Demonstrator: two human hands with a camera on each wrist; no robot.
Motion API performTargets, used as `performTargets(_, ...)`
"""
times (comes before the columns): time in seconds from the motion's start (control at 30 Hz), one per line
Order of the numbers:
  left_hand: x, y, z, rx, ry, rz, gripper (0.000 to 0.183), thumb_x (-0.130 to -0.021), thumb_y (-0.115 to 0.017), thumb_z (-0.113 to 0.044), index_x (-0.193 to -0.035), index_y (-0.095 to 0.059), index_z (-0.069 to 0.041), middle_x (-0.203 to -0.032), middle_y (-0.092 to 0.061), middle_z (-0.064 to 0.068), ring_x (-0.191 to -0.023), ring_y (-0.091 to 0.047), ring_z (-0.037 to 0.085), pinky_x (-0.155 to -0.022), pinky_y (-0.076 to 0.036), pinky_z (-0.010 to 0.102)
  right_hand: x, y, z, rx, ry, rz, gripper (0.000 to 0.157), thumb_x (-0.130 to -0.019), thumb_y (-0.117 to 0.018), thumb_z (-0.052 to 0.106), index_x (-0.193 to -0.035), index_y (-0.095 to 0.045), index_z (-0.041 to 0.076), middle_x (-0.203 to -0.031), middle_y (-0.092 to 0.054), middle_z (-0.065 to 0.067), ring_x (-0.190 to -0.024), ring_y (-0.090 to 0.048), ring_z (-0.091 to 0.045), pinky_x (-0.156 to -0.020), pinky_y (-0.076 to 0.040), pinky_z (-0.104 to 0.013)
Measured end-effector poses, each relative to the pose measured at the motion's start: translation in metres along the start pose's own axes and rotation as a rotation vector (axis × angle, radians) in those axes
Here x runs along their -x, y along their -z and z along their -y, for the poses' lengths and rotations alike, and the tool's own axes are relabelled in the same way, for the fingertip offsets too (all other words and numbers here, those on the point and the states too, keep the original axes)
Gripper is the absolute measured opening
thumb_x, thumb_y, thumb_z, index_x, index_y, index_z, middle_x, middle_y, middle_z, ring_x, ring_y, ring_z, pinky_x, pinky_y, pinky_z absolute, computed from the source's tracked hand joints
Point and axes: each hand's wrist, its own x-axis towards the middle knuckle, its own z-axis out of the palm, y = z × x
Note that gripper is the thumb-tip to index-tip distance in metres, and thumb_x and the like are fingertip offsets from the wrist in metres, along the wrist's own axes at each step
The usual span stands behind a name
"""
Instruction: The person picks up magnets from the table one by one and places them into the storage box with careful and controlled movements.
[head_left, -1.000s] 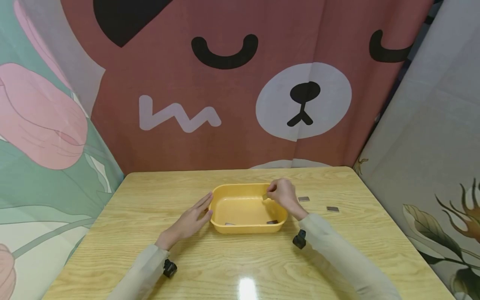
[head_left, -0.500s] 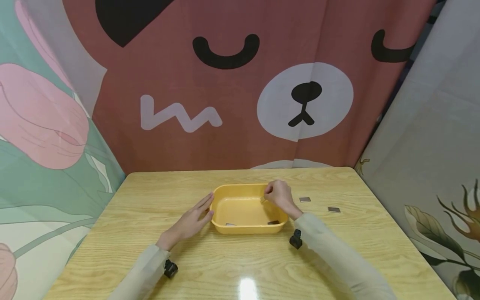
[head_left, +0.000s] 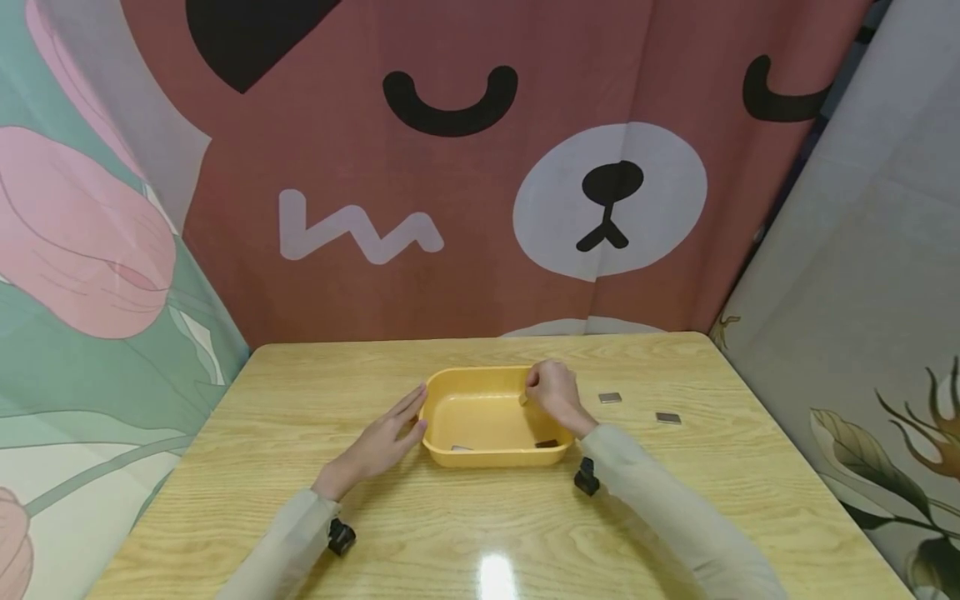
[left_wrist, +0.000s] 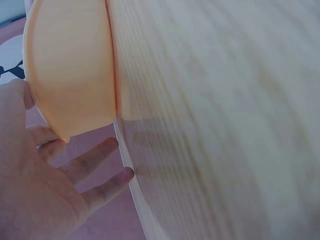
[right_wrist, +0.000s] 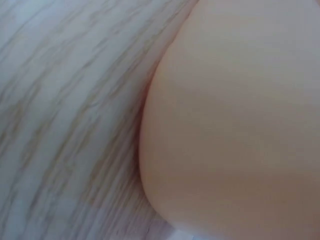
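From where I stand, a curtain with a pink flower (head_left: 86, 233) hangs on the far left, then a reddish-brown curtain with a bear's face (head_left: 330, 158) behind the wooden table (head_left: 307, 400), and a grey curtain with plants (head_left: 840, 250) on the right. A black device (head_left: 341, 537) sits at the left sleeve (head_left: 281, 542). The left hand (head_left: 378, 446) has its fingers fairly straight, touching the left end of the yellow tray (head_left: 491, 459), which rests on the table between the hands. Farther along, the right hand (head_left: 555, 390) reaches over the tray's right end, hiding its back corner, fingertips pinched narrow on a small yellowish piece (head_left: 522, 400) above the tray floor. On the table to its right lie two small flat pieces, one nearer (head_left: 610, 397) and one farther out (head_left: 668, 418), well apart. Inside the tray, a pale piece (head_left: 461, 448) lies near the front left and a dark piece (head_left: 547, 444) near the front right; the front wall partly hides both.
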Motion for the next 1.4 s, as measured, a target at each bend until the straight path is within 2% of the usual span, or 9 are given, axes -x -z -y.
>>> performTargets(0.13,0.0001,0.0004,-0.0005,0.002,-0.002,0.003,0.06,-0.107,-0.048,-0.029,-0.158,-0.022,-0.011,-0.163,-0.012,-0.006,-0.146,-0.023,0.024,-0.114,-0.029,0.049,0.0,-0.0013,0.0,0.008,0.021,-0.011,0.043,-0.078,-0.067,-0.011,-0.051,-0.046,0.016,-0.051,-0.037,0.007,-0.05,-0.03,-0.01,-0.053,-0.029,-0.029)
performTargets(0.27,0.0005,0.0004,-0.0004,0.002,-0.005,0.004,0.06,-0.107,-0.047,-0.029,-0.158,-0.022,-0.01,-0.163,-0.012,-0.005,-0.146,-0.023,0.024,-0.114,-0.029,0.049,-0.0002,-0.0027,-0.0004,0.013,0.037,-0.01,0.051,-0.077,-0.062,-0.014,-0.054,-0.03,0.018,-0.055,-0.018,0.007,-0.054,-0.018,-0.012,-0.054,-0.018,-0.031)
performTargets(0.37,0.0006,0.0003,-0.0003,-0.001,-0.009,0.001,0.06,-0.107,-0.048,-0.028,-0.158,-0.023,-0.009,-0.163,-0.012,-0.005,-0.146,-0.023,0.024,-0.114,-0.029,0.049,-0.0007,-0.0044,-0.001,0.047,0.032,-0.009,0.049,-0.076,-0.061,-0.014,-0.053,-0.032,0.017,-0.055,-0.021,0.007,-0.053,-0.02,-0.012,-0.053,-0.022,-0.03)
performTargets(0.57,0.0005,0.0006,-0.0012,0.002,0.002,0.011,0.061,-0.107,-0.047,-0.03,-0.159,-0.022,-0.011,-0.163,-0.011,-0.007,-0.146,-0.025,0.024,-0.113,-0.03,0.049,-0.0021,-0.0066,-0.0016,0.131,0.009,-0.01,0.033,-0.075,-0.065,-0.013,-0.054,-0.058,0.012,-0.058,-0.055,0.001,-0.054,-0.045,-0.013,-0.059,-0.05,-0.037)
performTargets(0.77,0.0009,0.0011,-0.0017,-0.003,0.011,0.012,0.061,-0.107,-0.047,-0.03,-0.159,-0.022,-0.012,-0.163,-0.011,-0.007,-0.145,-0.025,0.024,-0.113,-0.03,0.049,-0.0024,-0.0069,-0.0021,0.157,0.026,-0.02,0.028,-0.074,-0.067,-0.013,-0.057,-0.064,0.01,-0.063,-0.063,-0.003,-0.058,-0.057,-0.018,-0.063,-0.055,-0.045)
performTargets(0.9,0.0003,0.0012,-0.0016,-0.002,0.013,0.016,0.061,-0.107,-0.047,-0.03,-0.159,-0.022,-0.012,-0.163,-0.011,-0.007,-0.146,-0.024,0.024,-0.113,-0.03,0.049,-0.0023,-0.0065,-0.0017,0.16,0.034,-0.019,0.032,-0.073,-0.067,-0.013,-0.053,-0.059,0.01,-0.056,-0.057,0.001,-0.053,-0.053,-0.015,-0.058,-0.053,-0.04)
performTargets(1.0,0.0001,0.001,-0.0009,-0.002,0.008,0.015,0.061,-0.107,-0.047,-0.03,-0.159,-0.022,-0.011,-0.163,-0.011,-0.007,-0.146,-0.024,0.024,-0.113,-0.03,0.049,-0.002,-0.0057,-0.0007,0.145,0.045,-0.014,0.045,-0.072,-0.06,-0.017,-0.047,-0.039,0.015,-0.048,-0.031,0.008,-0.047,-0.03,-0.009,-0.046,-0.036,-0.028)
performTargets(1.1,0.0,0.0009,-0.0002,-0.002,0.002,0.011,0.06,-0.107,-0.047,-0.03,-0.158,-0.022,-0.011,-0.163,-0.011,-0.007,-0.146,-0.024,0.024,-0.113,-0.03,0.049,-0.0017,-0.005,-0.0001,0.128,0.062,-0.019,0.052,-0.069,-0.053,-0.02,-0.053,-0.023,0.019,-0.054,-0.011,0.01,-0.052,-0.013,-0.01,-0.05,-0.018,-0.027)
performTargets(1.4,0.0003,0.0001,0.0004,-0.004,0.002,0.009,0.061,-0.107,-0.047,-0.03,-0.159,-0.022,-0.011,-0.163,-0.011,-0.006,-0.146,-0.024,0.024,-0.113,-0.03,0.049,-0.0025,-0.006,-0.0006,0.124,0.054,-0.019,0.05,-0.071,-0.056,-0.019,-0.05,-0.03,0.019,-0.052,-0.021,0.007,-0.052,-0.022,-0.012,-0.051,-0.026,-0.03)
